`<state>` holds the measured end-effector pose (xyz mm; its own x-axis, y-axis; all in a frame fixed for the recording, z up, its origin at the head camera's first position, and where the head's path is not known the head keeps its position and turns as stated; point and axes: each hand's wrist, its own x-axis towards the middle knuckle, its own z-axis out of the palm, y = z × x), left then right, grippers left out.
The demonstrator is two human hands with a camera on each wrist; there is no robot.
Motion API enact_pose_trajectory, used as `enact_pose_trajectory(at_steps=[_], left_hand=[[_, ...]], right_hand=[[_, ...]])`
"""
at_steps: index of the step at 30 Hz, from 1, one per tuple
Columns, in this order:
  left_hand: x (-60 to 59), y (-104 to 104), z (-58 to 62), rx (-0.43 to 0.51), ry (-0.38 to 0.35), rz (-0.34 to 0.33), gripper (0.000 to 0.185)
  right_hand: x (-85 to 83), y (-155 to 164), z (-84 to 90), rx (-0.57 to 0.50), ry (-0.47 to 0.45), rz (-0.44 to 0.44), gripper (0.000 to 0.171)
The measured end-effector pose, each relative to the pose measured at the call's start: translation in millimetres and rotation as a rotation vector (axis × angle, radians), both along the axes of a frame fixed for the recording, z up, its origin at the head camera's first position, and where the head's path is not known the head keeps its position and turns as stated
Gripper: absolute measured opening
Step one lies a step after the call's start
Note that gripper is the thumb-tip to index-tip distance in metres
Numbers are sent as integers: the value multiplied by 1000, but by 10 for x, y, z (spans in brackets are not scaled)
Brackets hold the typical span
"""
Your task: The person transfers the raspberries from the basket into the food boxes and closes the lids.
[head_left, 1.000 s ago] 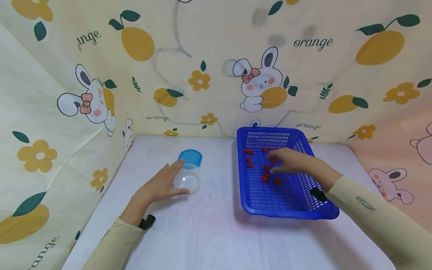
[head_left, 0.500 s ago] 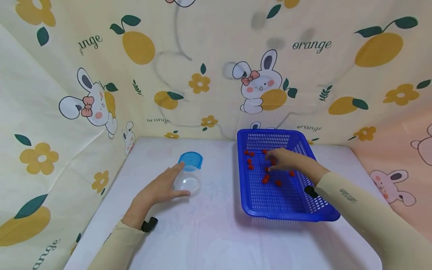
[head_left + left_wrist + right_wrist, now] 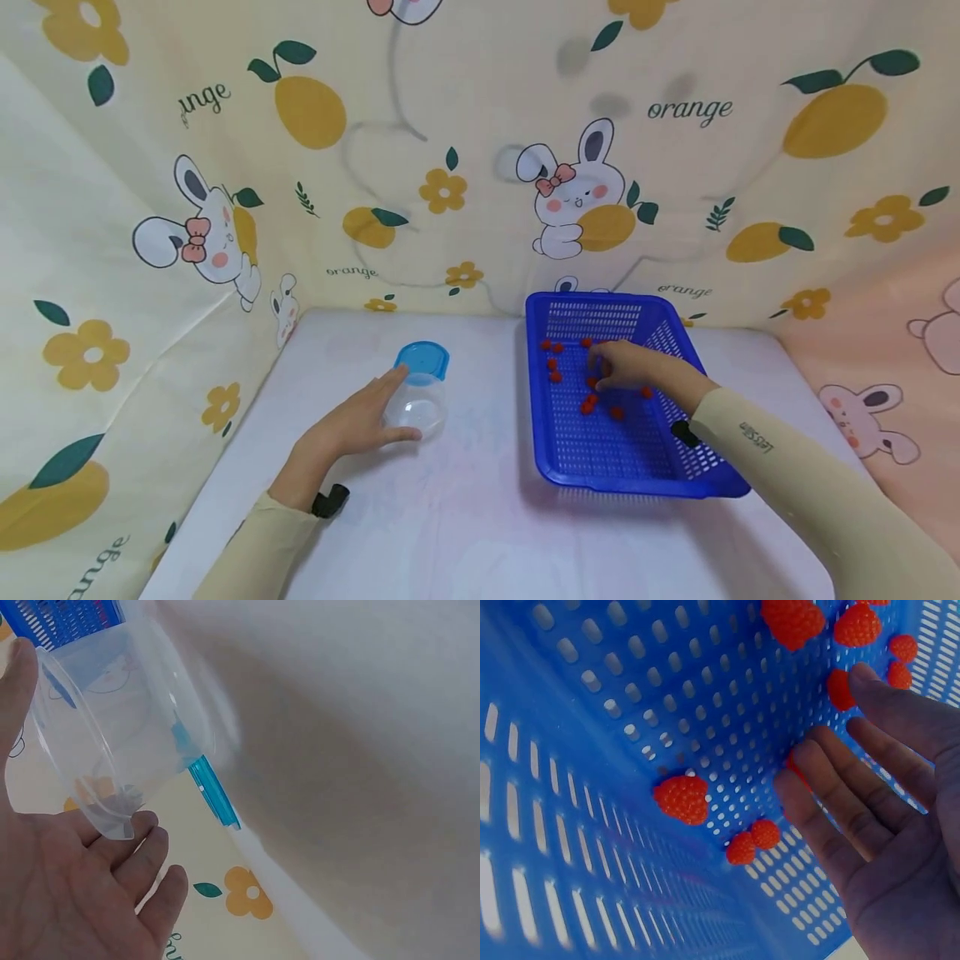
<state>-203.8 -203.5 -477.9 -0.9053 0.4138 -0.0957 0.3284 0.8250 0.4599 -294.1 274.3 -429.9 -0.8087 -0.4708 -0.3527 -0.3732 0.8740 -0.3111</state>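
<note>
1. Red berries (image 3: 681,799) are lying scattered over the bottom of the blue basket (image 3: 637,488), which is standing on the counter (image 3: 480,517) at the person's right; they are looking roundish, offering no strong long axis to line up with.
2. The right hand (image 3: 624,365) is hanging within the basket, much the nearer of the two; its grip is standing apart, thumb clear of the bent fingers; berries are sitting close by the fingertips, though I cannot tell whether any is being touched.
3. Other berries (image 3: 552,365) are lying left of that hand; a few are lying nearer the person.
4. The left hand (image 3: 360,423) is spanning the clear cup (image 3: 423,415), thumb and fingers holding opposite sides; the blue lid (image 3: 422,358) is lying just beyond.
5. Most decisive, I am judging, is that small gap between right fingertips and berries; the cup is standing well apart, leftward.
</note>
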Motion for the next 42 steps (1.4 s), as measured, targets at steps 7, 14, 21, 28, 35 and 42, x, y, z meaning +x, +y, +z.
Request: enact_pose_trajectory(at_steps=[7, 14, 21, 28, 35, 42], left_hand=[[-6, -3, -10, 33, -24, 9, 120], [-62, -5, -29, 73, -5, -23, 120], [-94, -13, -50, 61, -38, -15, 123], [-82, -13, -68, 62, -54, -10, 124], [-68, 3, -62, -8, 6, -32, 121], [-45, -5, -26, -68, 51, -37, 119]], right_hand=[[-13, -15, -75, -8, -20, 1, 21], [-45, -6, -158, 1, 17, 24, 13], [-52, 1, -185, -6, 38, 33, 11], [-59, -17, -202, -24, 47, 36, 9], [-57, -34, -222, -63, 68, 7, 9], [-15, -88, -100, -190, 119, -8, 12]])
